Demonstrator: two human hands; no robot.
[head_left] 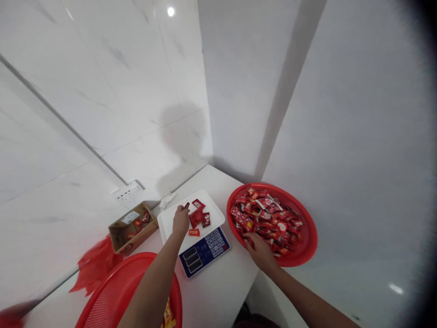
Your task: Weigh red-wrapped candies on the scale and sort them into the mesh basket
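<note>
My left hand (180, 221) is over the white tray (167, 225) of a digital scale, its fingers closed on a small red snack packet (186, 205). Several more red packets (196, 217) lie on the tray beside it. The scale's blue panel (205, 253), with keypad and displays, faces me. To the right, my right hand (260, 251) is at the near left edge of a red plastic basket (309, 246) heaped with red packets (269, 218). Its thumb and forefinger are apart, touching the packets; the other fingers are partly hidden.
A cardboard box (136, 240) holding a few red packets stands left of the scale, near a wall socket (128, 193). A red plastic bag (97, 266) lies in front of it. Another red basket (112, 291), with yellow packets (168, 316), is at the near left. Walls meet behind the white table (221, 278).
</note>
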